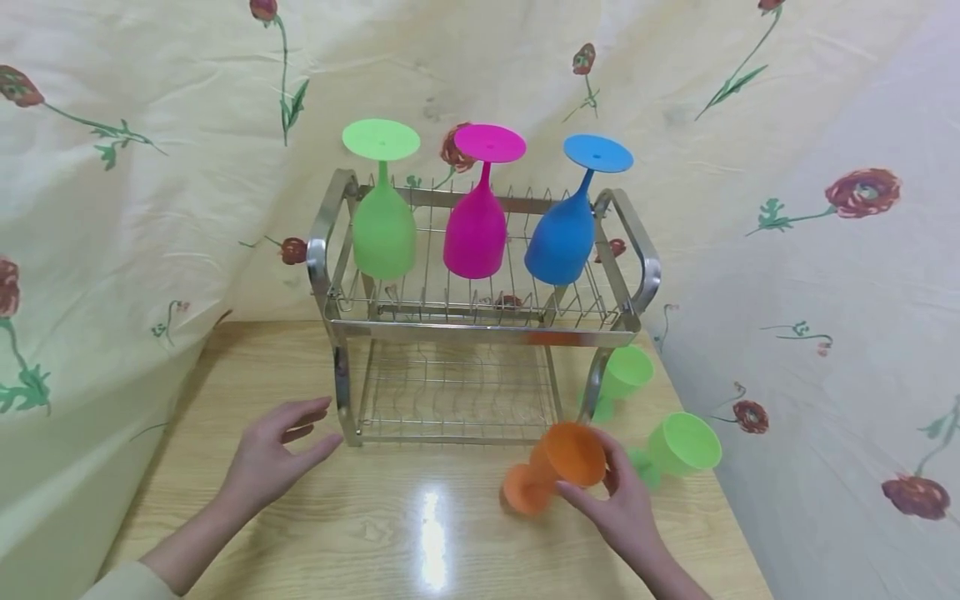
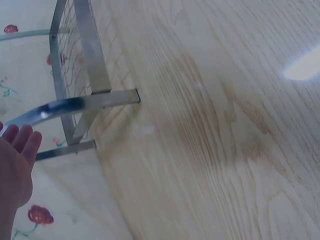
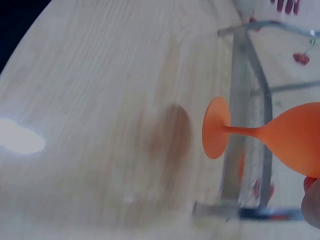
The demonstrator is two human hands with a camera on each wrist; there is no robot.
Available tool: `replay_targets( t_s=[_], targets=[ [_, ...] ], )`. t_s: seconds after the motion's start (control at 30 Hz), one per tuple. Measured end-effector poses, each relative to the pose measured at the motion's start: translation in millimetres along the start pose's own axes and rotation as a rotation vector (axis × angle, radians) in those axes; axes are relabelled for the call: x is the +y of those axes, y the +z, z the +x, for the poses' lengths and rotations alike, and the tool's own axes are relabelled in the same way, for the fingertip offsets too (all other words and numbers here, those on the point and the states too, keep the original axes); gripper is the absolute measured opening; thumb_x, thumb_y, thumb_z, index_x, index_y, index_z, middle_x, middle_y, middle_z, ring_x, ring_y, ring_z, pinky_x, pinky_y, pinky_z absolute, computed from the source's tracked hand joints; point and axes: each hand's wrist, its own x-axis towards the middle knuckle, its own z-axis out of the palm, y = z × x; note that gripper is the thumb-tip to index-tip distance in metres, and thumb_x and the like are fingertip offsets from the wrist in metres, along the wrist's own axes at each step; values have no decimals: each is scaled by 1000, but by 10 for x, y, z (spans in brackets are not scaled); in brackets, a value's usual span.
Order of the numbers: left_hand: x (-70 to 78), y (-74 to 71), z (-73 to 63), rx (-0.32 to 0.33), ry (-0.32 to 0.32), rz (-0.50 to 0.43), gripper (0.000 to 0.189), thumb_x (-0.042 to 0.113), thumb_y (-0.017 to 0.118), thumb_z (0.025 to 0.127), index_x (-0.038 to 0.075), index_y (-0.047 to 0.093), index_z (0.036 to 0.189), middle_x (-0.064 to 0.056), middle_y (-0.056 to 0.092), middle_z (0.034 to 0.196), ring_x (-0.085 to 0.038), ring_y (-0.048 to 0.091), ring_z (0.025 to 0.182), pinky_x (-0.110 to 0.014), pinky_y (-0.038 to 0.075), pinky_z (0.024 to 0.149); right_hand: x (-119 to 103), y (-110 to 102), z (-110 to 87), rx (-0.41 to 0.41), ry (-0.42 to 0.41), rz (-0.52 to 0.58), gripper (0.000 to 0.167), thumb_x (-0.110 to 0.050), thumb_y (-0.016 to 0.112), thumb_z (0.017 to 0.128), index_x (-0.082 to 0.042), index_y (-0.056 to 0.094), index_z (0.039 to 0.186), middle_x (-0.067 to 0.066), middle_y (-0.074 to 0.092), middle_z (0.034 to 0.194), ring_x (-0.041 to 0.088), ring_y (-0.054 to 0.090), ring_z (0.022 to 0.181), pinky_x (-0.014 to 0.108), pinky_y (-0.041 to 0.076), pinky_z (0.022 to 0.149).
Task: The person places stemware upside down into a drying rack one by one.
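Holding the orange goblet [image 1: 553,468] in the right hand [image 1: 621,504], just in front of the rack [image 1: 480,335]; had the left hand [image 1: 273,454], with grip wide, near the rack's left leg [image 1: 343,387]. Saw three inverted goblets [image 1: 476,237] atop the rack, two green goblets [image 1: 684,443] to its right.

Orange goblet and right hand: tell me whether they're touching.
Touching: the head view shows the right hand curled around the orange goblet, holding it by its bowl.
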Motion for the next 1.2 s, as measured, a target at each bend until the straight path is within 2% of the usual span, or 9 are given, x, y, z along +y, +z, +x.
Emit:
replay_targets(
  t_s=[0.2, 0.4, 0.63, 0.83, 0.97, 1.07, 1.2],
  targets=[
    [77, 144, -11, -55, 52, -15, 52, 6, 94, 80, 2, 74, 128, -12, 77, 123, -30, 74, 107, -31, 65, 90, -192, 258, 145, -87, -67, 92, 77, -1, 90, 83, -4, 52, 150, 14, 62, 144, 10, 61, 125, 13, 48, 106],
    [147, 340, -37, -131, 87, 1, 57, 15, 95, 80, 7, 73, 132, -8, 75, 129, -30, 74, 112, -40, 64, 95, -360, 563, 295, -159, -76, 228, 77, 3, 87, 84, -2, 50, 151, 16, 59, 147, 15, 60, 131, 17, 45, 113],
    [286, 549, -17, -197, 128, -52, 61, 17, 96, 80, 5, 72, 135, -8, 75, 130, -29, 73, 113, -40, 64, 96, -480, 818, 405, -206, -82, 377, 73, 3, 83, 87, -3, 50, 151, 18, 58, 147, 23, 61, 130, 24, 49, 114],
    [358, 684, 32, -210, 145, -84, 58, 15, 95, 81, 4, 73, 133, -10, 76, 128, -29, 74, 112, -40, 64, 95, -539, 924, 438, -193, -13, 456, 74, 3, 83, 87, -3, 49, 153, 19, 57, 147, 24, 61, 131, 27, 51, 114],
    [404, 748, 76, -223, 124, -66, 55, 14, 94, 83, 5, 73, 133, -7, 76, 128, -29, 74, 114, -41, 64, 96, -579, 952, 450, -183, 30, 498, 76, 5, 82, 87, -1, 46, 154, 20, 55, 148, 23, 60, 131, 28, 51, 113],
    [432, 768, 102, -205, 117, -17, 54, 13, 94, 82, 7, 75, 132, -6, 77, 128, -29, 74, 116, -44, 63, 98, -595, 965, 458, -181, 48, 518, 77, 5, 82, 87, -1, 45, 154, 20, 55, 149, 23, 61, 131, 28, 52, 113],
    [469, 788, 137, -153, 152, 35, 51, 11, 94, 80, 6, 77, 128, -5, 78, 125, -28, 74, 115, -46, 63, 96, -594, 977, 462, -180, 53, 528, 77, 5, 81, 88, -1, 44, 155, 20, 54, 149, 24, 60, 131, 29, 52, 113]
  ],
)
